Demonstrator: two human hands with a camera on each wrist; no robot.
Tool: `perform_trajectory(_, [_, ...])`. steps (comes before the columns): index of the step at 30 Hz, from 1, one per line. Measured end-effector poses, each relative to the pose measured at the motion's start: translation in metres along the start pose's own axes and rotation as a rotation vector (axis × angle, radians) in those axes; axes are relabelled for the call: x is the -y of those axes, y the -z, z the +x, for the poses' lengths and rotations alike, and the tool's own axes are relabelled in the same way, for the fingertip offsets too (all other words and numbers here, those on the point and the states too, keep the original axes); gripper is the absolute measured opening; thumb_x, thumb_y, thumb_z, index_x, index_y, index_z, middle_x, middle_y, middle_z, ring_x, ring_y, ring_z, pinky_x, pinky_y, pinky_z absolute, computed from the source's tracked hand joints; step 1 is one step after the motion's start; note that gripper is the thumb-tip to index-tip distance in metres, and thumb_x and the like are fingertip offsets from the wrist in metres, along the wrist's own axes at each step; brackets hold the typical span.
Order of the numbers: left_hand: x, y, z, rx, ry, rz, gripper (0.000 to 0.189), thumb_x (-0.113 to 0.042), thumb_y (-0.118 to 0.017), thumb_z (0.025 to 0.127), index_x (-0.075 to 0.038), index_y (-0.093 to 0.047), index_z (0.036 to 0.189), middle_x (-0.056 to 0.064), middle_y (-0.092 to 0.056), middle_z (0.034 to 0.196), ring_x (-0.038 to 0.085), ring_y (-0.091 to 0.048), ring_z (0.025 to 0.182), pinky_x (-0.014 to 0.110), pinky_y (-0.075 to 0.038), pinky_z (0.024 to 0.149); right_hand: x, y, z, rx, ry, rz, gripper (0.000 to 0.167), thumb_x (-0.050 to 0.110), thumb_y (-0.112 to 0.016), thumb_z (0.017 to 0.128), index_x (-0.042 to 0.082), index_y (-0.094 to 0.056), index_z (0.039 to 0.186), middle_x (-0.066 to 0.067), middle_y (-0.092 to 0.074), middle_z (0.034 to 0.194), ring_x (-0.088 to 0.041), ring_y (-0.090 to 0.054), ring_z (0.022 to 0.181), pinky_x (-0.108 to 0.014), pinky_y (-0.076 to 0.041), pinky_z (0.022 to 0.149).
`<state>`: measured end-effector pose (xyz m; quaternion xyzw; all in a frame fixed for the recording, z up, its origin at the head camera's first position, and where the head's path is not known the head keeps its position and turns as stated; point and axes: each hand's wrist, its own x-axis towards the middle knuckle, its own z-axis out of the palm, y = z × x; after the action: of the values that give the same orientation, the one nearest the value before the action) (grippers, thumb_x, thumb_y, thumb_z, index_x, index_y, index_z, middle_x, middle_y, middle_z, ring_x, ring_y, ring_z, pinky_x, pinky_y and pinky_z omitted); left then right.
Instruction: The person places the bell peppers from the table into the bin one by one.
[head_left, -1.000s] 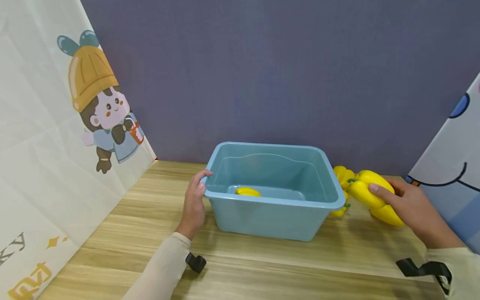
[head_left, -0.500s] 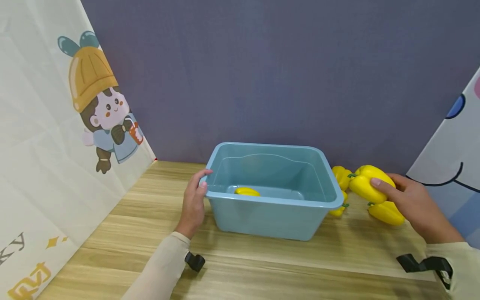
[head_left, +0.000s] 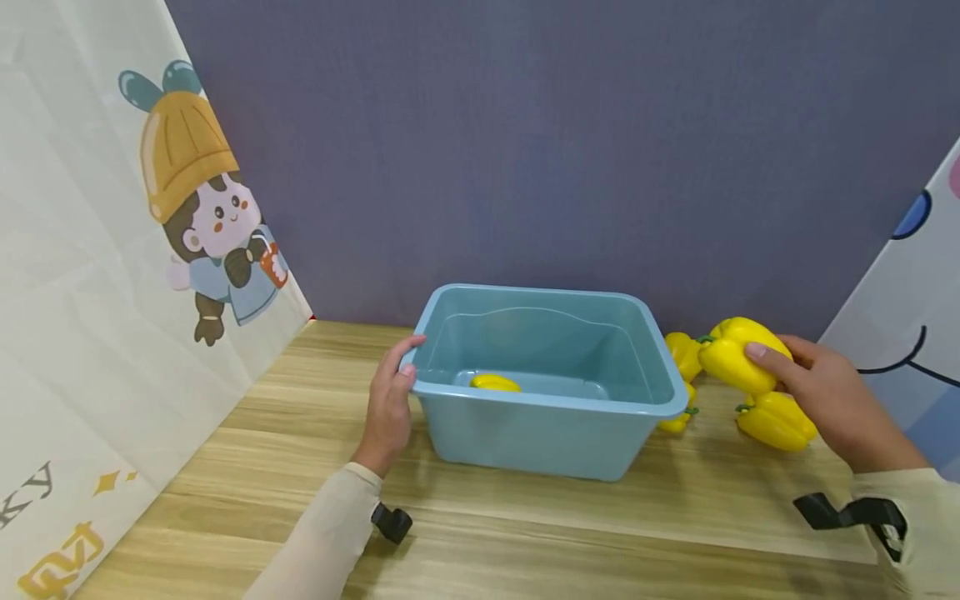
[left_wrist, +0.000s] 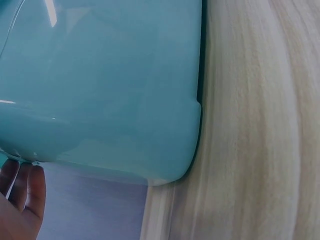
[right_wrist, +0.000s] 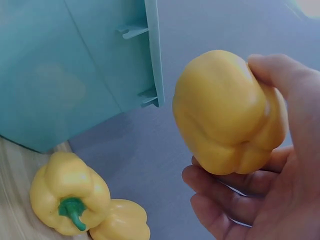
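In the head view a blue plastic bin (head_left: 525, 433) stands on the wooden table. My left hand (head_left: 388, 404) grips its left rim, thumb on the near side; the left wrist view shows those fingers (left_wrist: 35, 192) at the rim. Inside the bin lies a yellow piece (head_left: 495, 382), partly hidden by the front wall. Right of the bin, my right hand (head_left: 832, 404) holds a yellow bell pepper (head_left: 738, 354) between thumb and fingers, its green stem toward the bin. The right wrist view shows this bell pepper (right_wrist: 225, 110) from its lobed bottom end, raised off the table.
Another yellow bell pepper (head_left: 776, 421) lies below the held one. Two more, a rear pepper (head_left: 682, 354) and a nearer pepper (head_left: 677, 417), sit against the bin's right side. A dark grey panel (head_left: 540, 167) stands behind the table, with printed sheets (head_left: 75, 250) at the sides.
My right hand has lifted the bell pepper slightly upward, uncovering more of the pepper below it. My left hand and the bin stay in place.
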<state>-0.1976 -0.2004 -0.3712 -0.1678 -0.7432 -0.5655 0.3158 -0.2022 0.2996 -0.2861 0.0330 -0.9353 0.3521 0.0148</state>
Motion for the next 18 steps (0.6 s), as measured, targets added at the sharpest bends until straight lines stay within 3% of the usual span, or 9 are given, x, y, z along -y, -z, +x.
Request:
perform_trajectory(4, [0.001, -0.002, 0.0, -0.008, -0.012, 0.004, 0.045, -0.023, -0.035, 0.1, -0.007, -0.056, 0.137, 0.013, -0.053, 0.139, 0.026, -0.048, 0.127, 0.05, -0.035, 0.104, 0.001, 0.0, 0.002, -0.013, 0.021, -0.002, 0.081, 0.058, -0.037, 0.103, -0.008, -0.033, 0.149, -0.031, -0.05, 0.13, -0.037, -0.054, 0.101, -0.037, -0.048, 0.073])
perform_trajectory(7, [0.002, -0.003, 0.0, -0.019, -0.027, 0.003, 0.045, -0.021, -0.035, 0.1, -0.006, -0.056, 0.137, 0.014, -0.054, 0.138, 0.027, -0.048, 0.126, 0.05, -0.034, 0.104, 0.003, 0.0, 0.004, -0.022, 0.04, -0.002, 0.078, 0.056, -0.038, 0.103, -0.006, -0.035, 0.149, -0.028, -0.051, 0.131, -0.033, -0.054, 0.101, -0.032, -0.046, 0.071])
perform_trajectory(18, [-0.001, -0.004, -0.002, -0.024, -0.019, 0.02, 0.046, -0.023, -0.032, 0.1, -0.008, -0.056, 0.137, 0.013, -0.053, 0.138, 0.026, -0.048, 0.127, 0.05, -0.035, 0.104, 0.02, 0.0, 0.011, -0.045, 0.086, 0.001, 0.075, 0.057, -0.039, 0.102, -0.003, -0.039, 0.148, -0.025, -0.052, 0.131, -0.034, -0.049, 0.106, -0.037, -0.043, 0.077])
